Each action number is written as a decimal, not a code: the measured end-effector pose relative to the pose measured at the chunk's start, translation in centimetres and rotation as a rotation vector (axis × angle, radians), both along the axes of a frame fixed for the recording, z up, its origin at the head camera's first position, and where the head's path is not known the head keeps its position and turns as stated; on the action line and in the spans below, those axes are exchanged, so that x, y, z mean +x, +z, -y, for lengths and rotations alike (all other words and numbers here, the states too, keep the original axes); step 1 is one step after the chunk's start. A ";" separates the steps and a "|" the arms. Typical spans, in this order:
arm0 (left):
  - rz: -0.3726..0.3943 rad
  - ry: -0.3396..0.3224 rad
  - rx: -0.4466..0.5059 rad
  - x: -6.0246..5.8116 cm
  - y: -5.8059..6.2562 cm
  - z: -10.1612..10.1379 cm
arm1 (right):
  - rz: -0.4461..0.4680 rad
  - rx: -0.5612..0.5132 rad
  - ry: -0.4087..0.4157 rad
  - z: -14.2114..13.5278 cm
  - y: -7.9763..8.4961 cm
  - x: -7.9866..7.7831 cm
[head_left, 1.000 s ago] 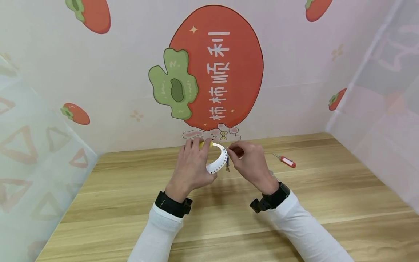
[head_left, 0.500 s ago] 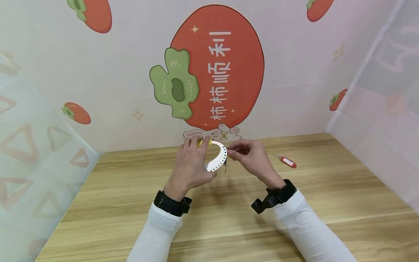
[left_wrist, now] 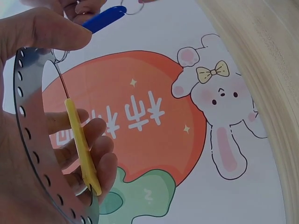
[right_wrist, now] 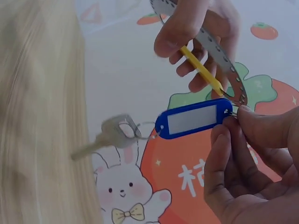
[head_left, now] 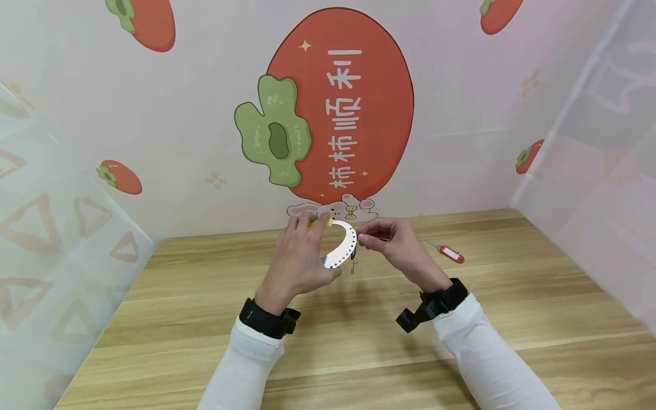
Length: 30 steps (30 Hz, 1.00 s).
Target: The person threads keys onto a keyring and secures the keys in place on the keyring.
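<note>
In the head view my left hand point(head_left: 297, 262) grips a flat metal ring plate point(head_left: 342, 250) with small holes along its edge. A yellow key tag point(left_wrist: 81, 144) hangs at the plate, next to the curled left fingers. My right hand point(head_left: 400, 250) pinches the small wire ring of a blue key tag point(right_wrist: 194, 120) at the plate's right edge. Whether that wire ring passes through a hole is hidden by the fingertips. From the other end of the blue tag, a metal key point(right_wrist: 117, 133) dangles on a ring, blurred in the right wrist view.
A red key tag point(head_left: 451, 253) with a key lies on the wooden table point(head_left: 328, 353), to the right of my right hand. Behind the table stands a wall point(head_left: 451, 171) printed with persimmons and a rabbit.
My right wrist has shifted and turned slightly to the right, its fingertips staying by the plate's edge. The hanging blue tag and key have swung a little. The left hand has hardly moved.
</note>
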<state>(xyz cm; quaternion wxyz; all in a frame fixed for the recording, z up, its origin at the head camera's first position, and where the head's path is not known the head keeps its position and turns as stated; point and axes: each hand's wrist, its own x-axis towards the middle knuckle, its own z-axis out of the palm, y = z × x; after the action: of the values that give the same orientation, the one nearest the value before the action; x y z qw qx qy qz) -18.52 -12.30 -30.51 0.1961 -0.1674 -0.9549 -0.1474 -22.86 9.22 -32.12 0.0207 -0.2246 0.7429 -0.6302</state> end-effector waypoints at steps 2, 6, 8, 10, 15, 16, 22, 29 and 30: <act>0.000 -0.003 -0.001 0.0 0.0 0.0 | -0.075 0.039 -0.018 0.0 -0.1 0.0; -0.008 -0.007 -0.006 -0.1 0.0 -0.1 | -0.312 0.117 -0.052 0.1 -0.3 0.0; -0.012 -0.008 -0.008 -0.1 0.0 0.0 | -0.462 0.169 -0.064 0.0 -0.3 0.0; -0.014 -0.007 -0.011 -0.1 0.0 0.0 | -0.602 0.230 -0.079 0.0 -0.3 0.0; -0.018 -0.005 -0.013 -0.1 0.0 0.0 | -0.790 0.313 -0.074 -0.2 -0.3 -0.2; -0.019 -0.006 -0.012 -0.1 0.0 0.0 | -0.802 0.311 -0.065 -0.2 -0.3 -0.3; -0.028 -0.018 -0.008 -0.1 0.0 0.1 | -0.804 0.282 -0.006 -0.6 -0.4 -0.7; -0.082 -0.081 -0.038 -0.1 0.0 0.1 | -0.729 0.314 0.015 -1.0 0.1 -0.2; -0.090 -0.091 -0.042 -0.2 -0.1 0.1 | -0.716 0.322 0.018 -1.0 0.2 -0.2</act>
<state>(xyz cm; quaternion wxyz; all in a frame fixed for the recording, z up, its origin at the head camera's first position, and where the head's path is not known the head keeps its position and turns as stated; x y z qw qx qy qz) -18.67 -12.39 -30.56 0.2286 -0.2212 -0.9393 -0.1284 -23.02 10.21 -31.97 -0.1993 -0.4304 0.7906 -0.3873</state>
